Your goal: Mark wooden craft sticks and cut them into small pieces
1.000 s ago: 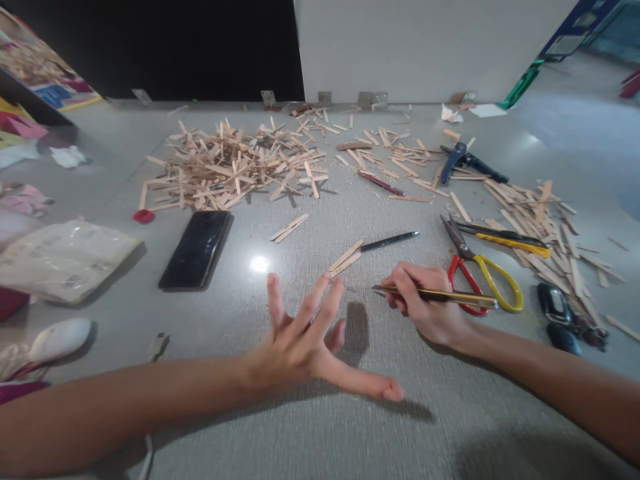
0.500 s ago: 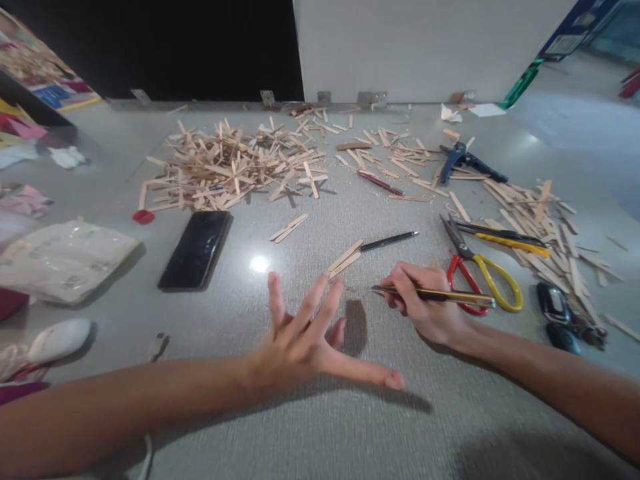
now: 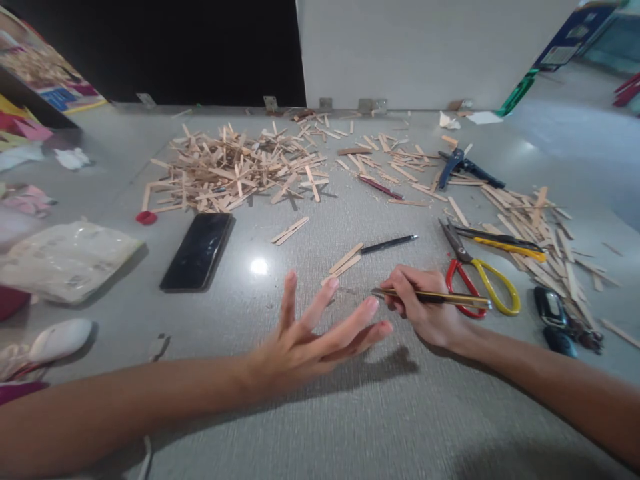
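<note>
My left hand (image 3: 310, 337) hovers over the grey table (image 3: 320, 413) with its fingers stretched out and apart, holding nothing. Its fingertips reach toward my right hand (image 3: 425, 303), which is closed around a thin gold-and-black utility knife (image 3: 440, 298), blade tip pointing left. Two flat wooden sticks (image 3: 345, 260) lie just beyond my left fingertips, beside a black pen (image 3: 390, 243). Red-and-yellow scissors (image 3: 475, 277) lie right of my right hand.
A big heap of wooden sticks (image 3: 235, 170) lies at the back, more sticks (image 3: 535, 227) at the right. A black phone (image 3: 199, 250), a plastic bag (image 3: 65, 257), a white mouse (image 3: 60, 339), blue pliers (image 3: 463, 167), a yellow cutter (image 3: 505, 241) and black keys (image 3: 555, 313) lie around.
My left hand has turned and swung right, its fingers now pointing toward the knife tip and the thumb drawn in. My right hand has stayed put with the knife.
</note>
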### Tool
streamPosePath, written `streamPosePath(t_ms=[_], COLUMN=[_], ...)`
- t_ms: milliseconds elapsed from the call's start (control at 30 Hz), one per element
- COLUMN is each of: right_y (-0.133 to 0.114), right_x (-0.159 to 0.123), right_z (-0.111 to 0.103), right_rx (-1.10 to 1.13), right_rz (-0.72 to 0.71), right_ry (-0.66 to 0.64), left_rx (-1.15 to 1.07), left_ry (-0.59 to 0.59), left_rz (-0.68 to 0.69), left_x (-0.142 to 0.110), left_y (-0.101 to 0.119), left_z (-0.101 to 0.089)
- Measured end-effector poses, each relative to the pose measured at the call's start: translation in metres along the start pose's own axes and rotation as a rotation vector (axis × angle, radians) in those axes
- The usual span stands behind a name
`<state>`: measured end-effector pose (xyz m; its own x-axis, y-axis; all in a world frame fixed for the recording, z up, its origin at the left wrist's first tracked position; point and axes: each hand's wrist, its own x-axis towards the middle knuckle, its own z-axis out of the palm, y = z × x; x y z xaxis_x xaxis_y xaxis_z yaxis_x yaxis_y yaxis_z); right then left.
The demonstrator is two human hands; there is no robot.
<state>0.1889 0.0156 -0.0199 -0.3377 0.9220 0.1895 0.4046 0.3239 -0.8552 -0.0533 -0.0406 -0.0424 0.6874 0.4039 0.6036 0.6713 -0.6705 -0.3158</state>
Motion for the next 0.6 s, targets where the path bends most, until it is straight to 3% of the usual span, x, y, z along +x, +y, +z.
streamPosePath(t_ms=[233, 600], right_y=[0.003, 0.0034], right_x=[-0.001, 0.0], right_z=[-0.0013, 0.0021], right_rx=[-0.018, 0.022], right_rz=[-0.02, -0.008], right_ry=[-0.002, 0.011], left_rx=[-0.023, -0.039], left_ry=[0.055, -0.015], left_rz=[-0.029, -0.048], left_x=[0.002, 0.0009], left_y=[0.0014, -0.0035], left_z=[0.0032, 0.0056])
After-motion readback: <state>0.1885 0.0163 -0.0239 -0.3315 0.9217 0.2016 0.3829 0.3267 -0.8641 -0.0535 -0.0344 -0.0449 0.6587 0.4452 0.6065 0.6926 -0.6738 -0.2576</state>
